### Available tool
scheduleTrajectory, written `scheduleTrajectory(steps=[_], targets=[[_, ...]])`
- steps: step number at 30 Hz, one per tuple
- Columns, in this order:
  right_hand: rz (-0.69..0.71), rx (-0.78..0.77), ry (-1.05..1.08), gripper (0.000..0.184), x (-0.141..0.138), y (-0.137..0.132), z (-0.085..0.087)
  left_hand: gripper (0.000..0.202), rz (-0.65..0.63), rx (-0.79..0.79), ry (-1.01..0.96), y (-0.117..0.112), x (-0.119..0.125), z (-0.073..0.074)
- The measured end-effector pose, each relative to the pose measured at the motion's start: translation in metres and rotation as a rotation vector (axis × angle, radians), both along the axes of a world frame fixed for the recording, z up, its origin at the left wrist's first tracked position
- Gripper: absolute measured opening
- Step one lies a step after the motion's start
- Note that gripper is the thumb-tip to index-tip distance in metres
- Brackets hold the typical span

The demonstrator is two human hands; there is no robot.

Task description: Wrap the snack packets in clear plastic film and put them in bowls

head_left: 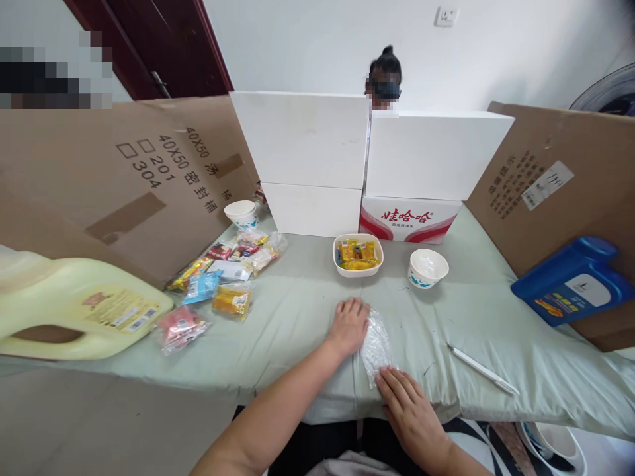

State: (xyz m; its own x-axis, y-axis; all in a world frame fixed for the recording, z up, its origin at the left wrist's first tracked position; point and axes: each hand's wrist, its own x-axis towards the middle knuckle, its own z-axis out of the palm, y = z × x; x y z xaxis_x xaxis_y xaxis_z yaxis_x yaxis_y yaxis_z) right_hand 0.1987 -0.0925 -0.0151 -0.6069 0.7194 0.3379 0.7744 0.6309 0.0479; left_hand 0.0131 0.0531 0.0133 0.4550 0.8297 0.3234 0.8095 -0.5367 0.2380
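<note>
A crinkled piece of clear plastic, perhaps bubble wrap point(376, 344), lies on the cloth near the table's front edge. My left hand point(350, 325) rests palm down at its upper left edge, fingers out and slightly bent. At its lower end, my right hand point(409, 403) lies with straight fingers touching the plastic. Beyond them stands a cream square bowl point(358, 271) holding yellow packets point(360, 254). To its right is a white paper bowl point(428, 268) with blue print and clear plastic inside. A white pen point(483, 370) lies right of my right hand.
Several packaged snacks point(233, 264) lie at left beside stacked paper bowls point(241, 215). A yellow jug point(84, 304) and a blue bottle point(570, 281) flank the table. Cardboard panels point(114, 178) and white boxes point(307, 142) wall it in. A person point(385, 73) is behind the boxes.
</note>
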Motion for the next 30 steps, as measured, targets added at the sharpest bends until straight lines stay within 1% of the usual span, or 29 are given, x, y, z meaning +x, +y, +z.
scheduleTrajectory(steps=[1,2,3,4,6,8,9,10,12,14,16,18,21,23,25,27,30], targets=[[0.010,-0.018,0.016,0.054,0.002,0.001,0.002,0.031,0.091,0.011,-0.023,0.000,-0.004,0.001],[0.015,-0.036,0.030,0.053,0.003,0.003,0.004,0.030,0.148,0.019,-0.047,-0.002,-0.008,0.003],[0.012,-0.052,0.040,0.053,0.005,0.006,0.007,0.029,0.153,0.025,-0.070,-0.004,-0.012,0.005],[0.007,-0.060,0.049,0.055,0.005,0.009,0.010,0.027,0.102,0.025,-0.090,-0.008,-0.014,0.007],[0.006,-0.073,0.057,0.057,0.004,0.015,0.014,0.024,-0.113,-0.004,-0.123,-0.019,-0.017,0.008],[0.023,-0.097,0.079,0.051,0.001,0.017,0.016,0.020,-0.320,-0.053,-0.137,-0.031,-0.017,0.006],[0.034,-0.114,0.094,0.045,0.000,0.017,0.016,0.019,-0.373,-0.074,-0.140,-0.036,-0.017,0.004],[0.042,-0.125,0.108,0.040,-0.002,0.017,0.017,0.017,-0.391,-0.089,-0.143,-0.040,-0.017,0.001],[0.055,-0.133,0.113,0.035,-0.003,0.016,0.019,0.016,-0.375,-0.106,-0.153,-0.045,-0.018,-0.003],[0.099,-0.138,0.106,0.036,-0.003,0.017,0.022,0.018,-0.368,-0.136,-0.175,-0.046,-0.019,-0.005],[0.151,-0.169,0.140,0.032,-0.004,0.023,0.027,0.027,-0.361,-0.186,-0.218,-0.044,-0.020,-0.005],[0.169,-0.251,0.205,0.026,-0.005,0.034,0.035,0.043,-0.340,-0.257,-0.286,-0.042,-0.022,-0.005],[0.123,-0.433,0.245,0.025,-0.008,0.058,0.050,0.060,-0.324,-0.331,-0.390,-0.038,-0.024,-0.009],[0.095,-0.549,0.254,0.026,-0.012,0.077,0.059,0.066,-0.314,-0.349,-0.432,-0.036,-0.026,-0.015],[0.054,-0.628,0.284,0.025,-0.018,0.096,0.065,0.072,-0.290,-0.369,-0.470,-0.035,-0.028,-0.021],[-0.007,-0.662,0.313,0.023,-0.025,0.112,0.066,0.077,-0.260,-0.381,-0.528,-0.034,-0.029,-0.027],[-0.112,-0.642,0.315,0.018,-0.034,0.125,0.057,0.079,-0.228,-0.356,-0.631,-0.033,-0.030,-0.032]])
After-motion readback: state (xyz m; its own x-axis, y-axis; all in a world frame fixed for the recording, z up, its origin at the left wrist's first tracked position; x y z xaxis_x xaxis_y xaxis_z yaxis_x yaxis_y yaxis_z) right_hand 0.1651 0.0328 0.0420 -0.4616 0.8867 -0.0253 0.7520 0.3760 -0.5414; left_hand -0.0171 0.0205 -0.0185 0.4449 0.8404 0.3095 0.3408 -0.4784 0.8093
